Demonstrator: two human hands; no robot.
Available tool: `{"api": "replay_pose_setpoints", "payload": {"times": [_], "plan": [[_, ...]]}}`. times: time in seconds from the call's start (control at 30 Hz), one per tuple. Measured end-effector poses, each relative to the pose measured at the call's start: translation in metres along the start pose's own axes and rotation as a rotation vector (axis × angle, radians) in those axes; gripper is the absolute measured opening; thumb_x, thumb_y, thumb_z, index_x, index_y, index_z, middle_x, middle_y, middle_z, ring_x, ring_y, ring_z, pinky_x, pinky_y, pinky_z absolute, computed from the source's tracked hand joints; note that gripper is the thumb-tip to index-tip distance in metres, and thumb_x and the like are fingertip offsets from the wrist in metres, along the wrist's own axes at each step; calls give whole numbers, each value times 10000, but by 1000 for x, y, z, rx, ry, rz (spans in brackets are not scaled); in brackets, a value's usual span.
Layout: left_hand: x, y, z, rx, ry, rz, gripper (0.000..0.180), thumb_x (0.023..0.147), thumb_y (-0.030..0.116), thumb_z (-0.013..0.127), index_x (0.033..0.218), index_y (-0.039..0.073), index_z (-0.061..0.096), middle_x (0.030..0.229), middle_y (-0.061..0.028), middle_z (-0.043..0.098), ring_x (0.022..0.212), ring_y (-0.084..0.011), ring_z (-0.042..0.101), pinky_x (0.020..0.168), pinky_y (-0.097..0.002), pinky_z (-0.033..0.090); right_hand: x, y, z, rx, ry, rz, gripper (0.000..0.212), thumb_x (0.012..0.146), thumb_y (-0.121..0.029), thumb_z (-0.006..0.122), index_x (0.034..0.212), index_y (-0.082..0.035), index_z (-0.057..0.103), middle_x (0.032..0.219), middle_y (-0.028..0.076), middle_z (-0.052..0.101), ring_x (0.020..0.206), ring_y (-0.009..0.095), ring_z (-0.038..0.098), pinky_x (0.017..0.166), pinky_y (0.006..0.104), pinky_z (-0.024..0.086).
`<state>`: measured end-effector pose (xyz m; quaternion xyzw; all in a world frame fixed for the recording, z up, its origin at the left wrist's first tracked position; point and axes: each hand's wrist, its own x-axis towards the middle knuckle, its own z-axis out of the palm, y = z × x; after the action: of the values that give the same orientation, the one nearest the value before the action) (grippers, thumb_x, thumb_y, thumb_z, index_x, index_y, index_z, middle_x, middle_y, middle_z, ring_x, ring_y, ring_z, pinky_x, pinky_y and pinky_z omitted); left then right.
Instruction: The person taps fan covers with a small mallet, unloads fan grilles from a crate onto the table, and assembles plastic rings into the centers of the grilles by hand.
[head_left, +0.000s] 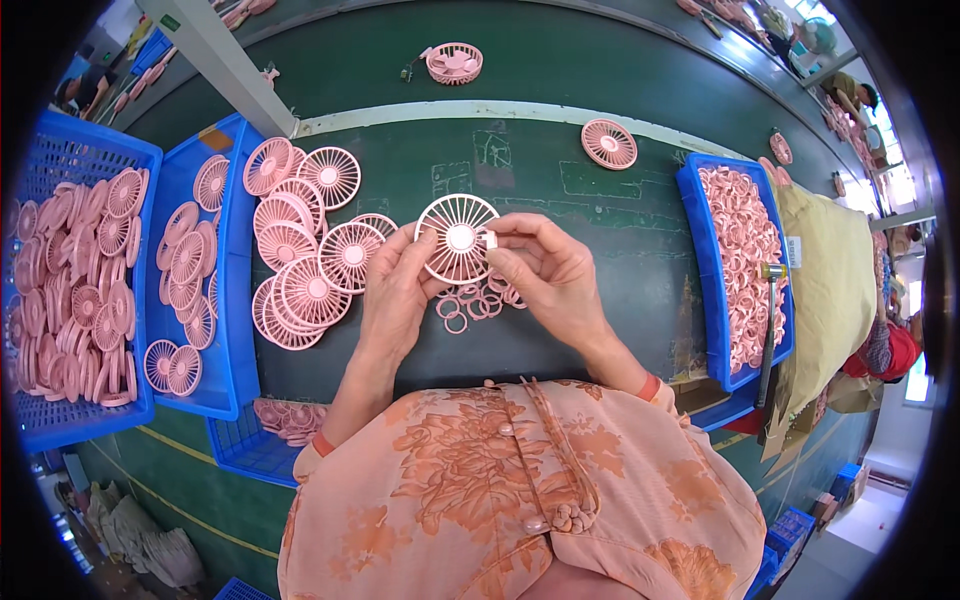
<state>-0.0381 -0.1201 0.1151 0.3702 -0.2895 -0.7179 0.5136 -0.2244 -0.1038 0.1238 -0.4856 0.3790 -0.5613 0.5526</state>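
Above a dark green table (600,260), the left hand (395,290) and right hand (545,270) together pinch a round pink fan grille (457,240) by its rim. Loose pink rings (478,303) lie just below it. Stacked grilles (300,260) crowd the left; a blue tray (700,280) of rings sits well right, bare table between.

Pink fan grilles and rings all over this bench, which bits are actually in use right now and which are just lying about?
In use:
- round pink grille, held by left hand and right hand
- loose pink rings beneath it
- grille pile

Lying about:
- lone grille
- assembled fan cage
- hammer across the ring tray
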Motion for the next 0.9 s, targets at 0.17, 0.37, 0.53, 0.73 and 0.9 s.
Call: {"api": "replay_pose_setpoints", "payload": {"times": [0.17, 0.37, 0.53, 0.73, 0.9], "plan": [[-1, -8, -1, 26, -2, 13, 241, 1071, 159, 534, 1204, -23, 621, 1120, -128, 712, 963, -175, 737, 823, -312, 652, 7, -4, 4, -564, -34, -317, 229, 925, -30, 749, 1149, -7, 709, 1086, 96, 742, 984, 168, 713, 808, 305, 600], [-5, -8, 5, 171, 0, 16, 276, 1079, 218, 561, 1190, -20, 645, 1051, -93, 731, 858, -117, 733, 708, -247, 625, 15, -5, 0, -809, -80, -517, 232, 866, -52, 789, 1093, -42, 743, 1079, 127, 736, 952, 281, 717, 786, 363, 594], [-4, -14, 5, 266, 30, 84, 322, 1090, 261, 559, 1144, -31, 683, 940, -49, 736, 765, -60, 686, 617, -203, 559, 12, -10, -3, -906, -137, -466, 212, 861, -60, 789, 1069, -42, 752, 1056, 128, 729, 932, 285, 709, 791, 373, 593], [-6, -5, 13, 448, 60, 80, 333, 1087, 255, 558, 1161, -43, 688, 926, -33, 725, 755, -52, 660, 606, -201, 533, 8, -20, -4, -806, -132, -353, 210, 873, -67, 778, 1080, -44, 754, 1028, 144, 708, 941, 299, 698, 793, 377, 587], [-2, -7, 16, 428, 45, 78, 307, 1079, 239, 559, 1118, -32, 698, 928, -35, 721, 742, -55, 648, 615, -206, 517, 8, -13, -4, -839, -104, -474, 250, 881, -84, 775, 1128, -54, 747, 1046, 153, 715, 968, 323, 702, 828, 390, 587]]}}
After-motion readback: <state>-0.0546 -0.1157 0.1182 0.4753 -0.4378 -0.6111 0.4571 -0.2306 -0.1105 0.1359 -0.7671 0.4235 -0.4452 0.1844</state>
